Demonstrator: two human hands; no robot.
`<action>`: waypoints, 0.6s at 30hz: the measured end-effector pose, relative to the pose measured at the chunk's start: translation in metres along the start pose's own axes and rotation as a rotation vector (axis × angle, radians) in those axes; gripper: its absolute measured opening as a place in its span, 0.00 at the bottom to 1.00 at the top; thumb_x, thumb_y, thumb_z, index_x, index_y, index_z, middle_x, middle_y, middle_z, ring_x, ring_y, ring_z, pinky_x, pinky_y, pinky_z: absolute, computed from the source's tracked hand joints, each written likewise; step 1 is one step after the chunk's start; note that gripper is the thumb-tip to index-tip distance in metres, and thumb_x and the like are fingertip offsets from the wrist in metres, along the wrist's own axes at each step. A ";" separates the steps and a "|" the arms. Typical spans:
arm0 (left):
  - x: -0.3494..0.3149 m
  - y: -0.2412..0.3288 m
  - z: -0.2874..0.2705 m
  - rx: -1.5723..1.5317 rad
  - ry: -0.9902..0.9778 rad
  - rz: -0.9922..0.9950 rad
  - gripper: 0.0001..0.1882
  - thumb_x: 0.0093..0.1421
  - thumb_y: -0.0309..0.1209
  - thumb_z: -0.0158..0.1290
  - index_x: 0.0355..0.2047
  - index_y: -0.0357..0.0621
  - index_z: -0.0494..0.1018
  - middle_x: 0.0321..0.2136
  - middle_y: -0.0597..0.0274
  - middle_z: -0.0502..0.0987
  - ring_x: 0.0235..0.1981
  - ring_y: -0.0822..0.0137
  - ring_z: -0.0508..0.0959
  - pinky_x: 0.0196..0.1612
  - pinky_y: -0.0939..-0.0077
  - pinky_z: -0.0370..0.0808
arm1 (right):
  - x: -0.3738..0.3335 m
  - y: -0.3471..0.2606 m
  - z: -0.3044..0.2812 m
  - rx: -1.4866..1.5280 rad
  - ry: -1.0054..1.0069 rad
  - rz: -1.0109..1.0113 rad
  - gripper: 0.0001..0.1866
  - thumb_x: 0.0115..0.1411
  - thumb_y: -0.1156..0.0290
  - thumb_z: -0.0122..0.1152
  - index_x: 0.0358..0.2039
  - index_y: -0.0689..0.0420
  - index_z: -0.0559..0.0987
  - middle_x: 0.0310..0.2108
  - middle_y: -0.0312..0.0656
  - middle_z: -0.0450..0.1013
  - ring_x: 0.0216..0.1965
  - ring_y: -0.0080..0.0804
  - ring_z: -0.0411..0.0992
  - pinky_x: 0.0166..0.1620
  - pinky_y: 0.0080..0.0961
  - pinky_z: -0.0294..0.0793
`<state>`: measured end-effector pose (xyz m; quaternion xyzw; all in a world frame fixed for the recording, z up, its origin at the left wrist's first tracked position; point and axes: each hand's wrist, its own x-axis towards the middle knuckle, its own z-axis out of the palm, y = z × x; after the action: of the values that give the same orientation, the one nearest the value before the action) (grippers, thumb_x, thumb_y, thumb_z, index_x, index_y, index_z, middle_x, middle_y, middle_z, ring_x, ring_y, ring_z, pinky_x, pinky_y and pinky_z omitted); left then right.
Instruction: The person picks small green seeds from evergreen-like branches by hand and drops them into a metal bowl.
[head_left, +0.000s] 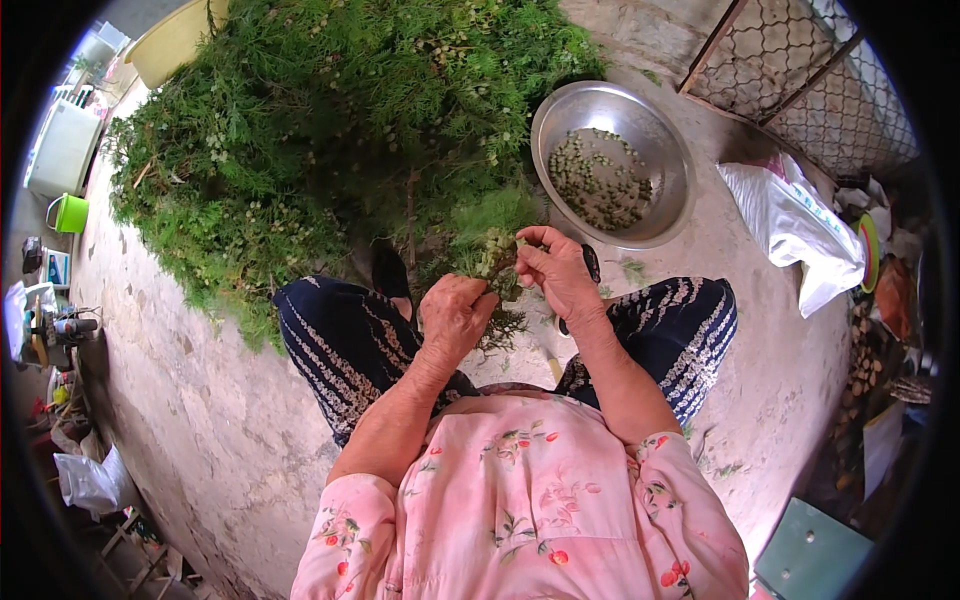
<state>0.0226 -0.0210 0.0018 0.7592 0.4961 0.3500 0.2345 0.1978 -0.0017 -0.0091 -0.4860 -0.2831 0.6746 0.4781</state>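
Observation:
A conifer sprig (496,254) with a cluster of pale green cones is held up in front of my lap. My left hand (455,312) is closed around its lower part, so the stem is hidden. At the cluster's right edge, the thumb and forefinger of my right hand (562,275) pinch at the cones; what lies right between the fingertips is partly covered. Beyond my right hand a wide metal basin (665,135) stands on the ground with many small green cones (600,180) in its bottom. A large heap of green conifer branches (290,150) fills the ground ahead and to the left.
A yellowish tub (172,45) stands behind the heap. Off to the left are a bright green bucket (69,214) and a white sack (95,480). On the right lie a white plastic sack (795,225), a metal lattice (800,80) and a green box (815,550).

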 end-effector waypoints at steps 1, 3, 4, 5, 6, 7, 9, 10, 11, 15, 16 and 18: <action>0.000 -0.002 -0.002 0.033 -0.040 0.007 0.06 0.39 0.27 0.56 0.15 0.40 0.69 0.15 0.60 0.71 0.21 0.59 0.70 0.26 0.68 0.67 | 0.000 0.000 -0.001 0.225 -0.048 0.039 0.11 0.52 0.77 0.57 0.37 0.61 0.70 0.27 0.38 0.69 0.23 0.22 0.68 0.23 0.15 0.68; 0.001 -0.003 -0.002 0.065 -0.080 0.012 0.06 0.39 0.27 0.56 0.20 0.39 0.74 0.17 0.60 0.72 0.22 0.59 0.71 0.28 0.70 0.67 | -0.003 -0.002 0.001 0.282 -0.041 0.013 0.11 0.54 0.78 0.55 0.38 0.61 0.69 0.27 0.38 0.69 0.24 0.23 0.69 0.23 0.16 0.68; 0.002 -0.004 -0.002 0.116 -0.047 0.058 0.06 0.39 0.27 0.56 0.19 0.39 0.72 0.16 0.60 0.71 0.22 0.59 0.70 0.27 0.69 0.67 | -0.005 -0.007 0.003 0.298 -0.014 0.017 0.11 0.54 0.77 0.55 0.38 0.60 0.69 0.26 0.38 0.68 0.24 0.23 0.69 0.23 0.16 0.68; 0.002 -0.004 -0.001 0.167 -0.014 0.103 0.05 0.39 0.27 0.56 0.17 0.40 0.71 0.16 0.61 0.70 0.22 0.60 0.70 0.27 0.69 0.67 | -0.007 -0.009 0.005 0.314 0.012 0.021 0.10 0.54 0.76 0.55 0.38 0.60 0.69 0.26 0.37 0.68 0.24 0.23 0.69 0.23 0.15 0.68; 0.002 -0.002 -0.002 0.167 -0.014 0.102 0.05 0.39 0.27 0.56 0.17 0.40 0.71 0.16 0.61 0.70 0.22 0.60 0.70 0.27 0.69 0.67 | -0.007 -0.008 0.006 0.314 0.012 0.022 0.10 0.54 0.76 0.55 0.38 0.60 0.69 0.26 0.37 0.68 0.24 0.23 0.69 0.23 0.15 0.68; 0.002 0.000 -0.002 0.251 -0.017 0.140 0.06 0.39 0.27 0.55 0.16 0.41 0.69 0.15 0.62 0.68 0.22 0.60 0.69 0.27 0.69 0.66 | -0.007 -0.007 0.006 0.260 0.011 0.028 0.10 0.55 0.75 0.55 0.37 0.60 0.70 0.26 0.36 0.68 0.23 0.22 0.69 0.22 0.15 0.68; 0.003 0.001 -0.001 0.333 -0.021 0.180 0.07 0.39 0.27 0.55 0.15 0.43 0.67 0.15 0.63 0.66 0.22 0.61 0.69 0.26 0.68 0.65 | -0.006 -0.003 0.007 0.206 0.012 0.034 0.09 0.55 0.74 0.55 0.37 0.59 0.70 0.25 0.35 0.68 0.23 0.21 0.69 0.22 0.14 0.67; 0.002 0.000 0.001 0.377 -0.028 0.228 0.08 0.40 0.27 0.54 0.15 0.44 0.65 0.14 0.63 0.65 0.22 0.61 0.68 0.26 0.68 0.64 | -0.005 0.002 0.009 0.200 0.043 0.027 0.09 0.55 0.73 0.56 0.36 0.59 0.70 0.25 0.34 0.68 0.22 0.21 0.69 0.21 0.13 0.67; 0.002 0.000 0.001 0.421 -0.034 0.277 0.09 0.40 0.27 0.54 0.14 0.45 0.63 0.14 0.64 0.63 0.21 0.62 0.68 0.26 0.68 0.63 | -0.004 0.005 0.010 0.194 0.074 0.020 0.08 0.55 0.72 0.56 0.35 0.59 0.71 0.25 0.33 0.68 0.22 0.20 0.69 0.20 0.13 0.66; 0.001 -0.001 0.003 0.431 -0.054 0.283 0.08 0.40 0.26 0.53 0.14 0.45 0.63 0.15 0.64 0.64 0.22 0.62 0.68 0.26 0.69 0.63 | -0.004 0.011 0.013 -0.019 0.146 -0.019 0.08 0.55 0.71 0.57 0.33 0.60 0.71 0.24 0.34 0.68 0.20 0.19 0.68 0.18 0.13 0.65; 0.001 -0.003 0.004 0.407 -0.041 0.267 0.08 0.40 0.26 0.54 0.14 0.45 0.63 0.14 0.64 0.64 0.21 0.62 0.67 0.26 0.69 0.63 | -0.004 0.010 0.013 -0.019 0.145 -0.019 0.08 0.55 0.71 0.57 0.33 0.60 0.71 0.24 0.34 0.68 0.20 0.19 0.68 0.18 0.13 0.65; 0.001 -0.004 0.002 0.383 -0.027 0.250 0.09 0.40 0.26 0.54 0.14 0.45 0.63 0.14 0.63 0.64 0.21 0.61 0.67 0.25 0.68 0.63 | -0.004 0.007 0.012 0.181 0.109 0.059 0.07 0.55 0.73 0.56 0.33 0.61 0.70 0.25 0.36 0.68 0.21 0.22 0.68 0.20 0.15 0.66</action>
<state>0.0216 -0.0186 -0.0021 0.8501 0.4523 0.2654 0.0474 0.1842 -0.0070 -0.0093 -0.4849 -0.1800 0.6837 0.5148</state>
